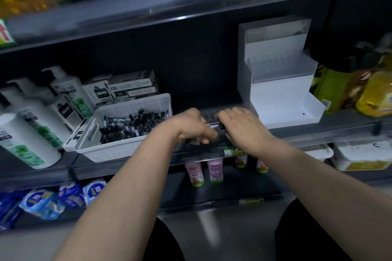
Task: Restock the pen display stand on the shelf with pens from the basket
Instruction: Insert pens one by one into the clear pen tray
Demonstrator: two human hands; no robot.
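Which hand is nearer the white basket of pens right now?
Left. The left hand is just right of the basket; the right hand is farther right, close to the white display stand.

Shelf with basket, stand, bottles

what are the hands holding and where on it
A clear holed tray: left hand curls round its near left edge, right hand covers its right side, grip hidden.

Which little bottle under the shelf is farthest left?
The pink-labelled bottle directly below the left hand; every other one sits further right.
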